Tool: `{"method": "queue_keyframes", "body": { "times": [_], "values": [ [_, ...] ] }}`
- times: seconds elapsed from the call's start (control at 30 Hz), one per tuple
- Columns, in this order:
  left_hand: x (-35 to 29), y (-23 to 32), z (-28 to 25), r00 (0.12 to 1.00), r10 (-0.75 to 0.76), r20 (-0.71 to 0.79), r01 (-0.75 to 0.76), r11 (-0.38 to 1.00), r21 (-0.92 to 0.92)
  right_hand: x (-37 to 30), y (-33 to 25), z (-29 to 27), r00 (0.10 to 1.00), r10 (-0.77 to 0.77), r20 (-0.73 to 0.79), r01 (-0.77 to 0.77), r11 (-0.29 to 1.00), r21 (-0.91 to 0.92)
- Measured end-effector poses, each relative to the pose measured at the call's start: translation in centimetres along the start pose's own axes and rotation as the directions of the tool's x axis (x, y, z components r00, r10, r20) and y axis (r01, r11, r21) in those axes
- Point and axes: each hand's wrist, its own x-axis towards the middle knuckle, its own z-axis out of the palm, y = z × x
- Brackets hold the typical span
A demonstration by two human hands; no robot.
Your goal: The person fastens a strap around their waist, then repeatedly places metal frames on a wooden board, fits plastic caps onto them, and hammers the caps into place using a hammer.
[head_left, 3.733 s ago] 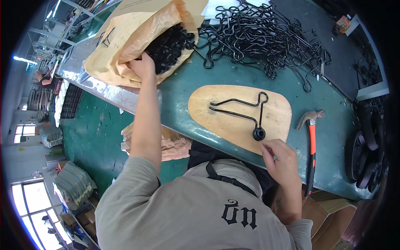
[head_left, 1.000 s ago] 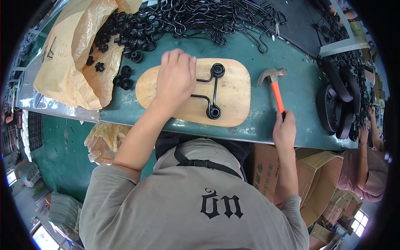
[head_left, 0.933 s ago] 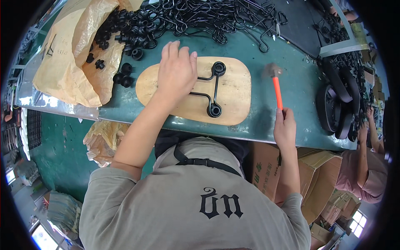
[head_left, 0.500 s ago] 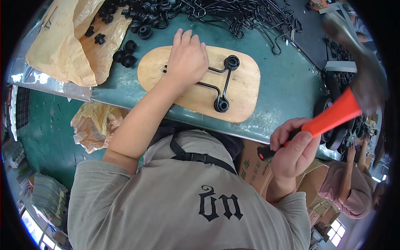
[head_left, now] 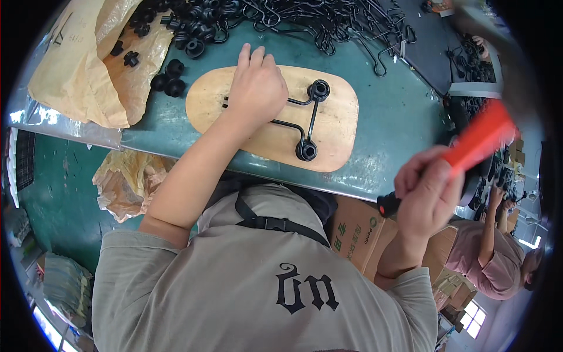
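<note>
Near the front edge of the bench (head_left: 393,117), on a round-ended wooden board (head_left: 337,138): one bent-rod frame (head_left: 313,119), black, lying flat, its loose ends toward the board's left end. Upon its right-hand loops: two black rubber rings, the far ring (head_left: 318,90) and the near ring (head_left: 306,150). Board presumably set there to back the frame and spare the bench top. Over the frame's left half: left hand (head_left: 258,91), palm down, fingers lightly bent toward the far edge, apparently steadying the rods; underside hidden, so whether it grips them cannot be told. Its forearm slants across the front edge, elbow bent outward. By the right part of the front edge: right hand (head_left: 428,193), fingers wrapped about the hammer (head_left: 478,138), orange handle raised aslant, head blurred; held low on the grip, likely for swing, with elbow folded close. Toward the left end: paper bag (head_left: 70,76), with three loose rubber pieces (head_left: 174,76) beside it. Along the far edge: heap of bent rods (head_left: 334,29).
</note>
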Motion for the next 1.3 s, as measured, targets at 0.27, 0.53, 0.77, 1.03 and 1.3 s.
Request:
{"method": "queue_keyframes", "body": {
  "times": [0.27,0.53,0.77,1.03,1.3],
  "values": [
    [0.4,0.3,1.1,0.997,0.044,-0.070,-0.037,0.995,0.097,-0.3,7.8,-1.0,0.858,0.466,0.216,-0.176,0.661,-0.730],
    [-0.1,0.6,-0.4,0.998,0.067,0.016,-0.068,0.991,0.118,0.7,1.0,-1.1,0.985,0.154,0.071,-0.129,0.951,-0.279],
    [-0.1,0.7,0.4,0.988,-0.062,0.144,0.044,0.991,0.129,0.3,8.7,-1.4,0.878,0.408,0.250,-0.100,0.667,-0.739],
    [-2.4,0.1,-4.1,1.000,-0.012,0.024,0.022,0.896,-0.444,0.8,10.5,-6.7,0.912,0.409,-0.034,-0.284,0.570,-0.771],
    [-2.8,2.9,-7.3,0.935,0.290,0.202,-0.288,0.957,-0.042,-0.8,16.9,-11.1,0.950,0.273,-0.153,-0.267,0.451,-0.852]
  ]
}}
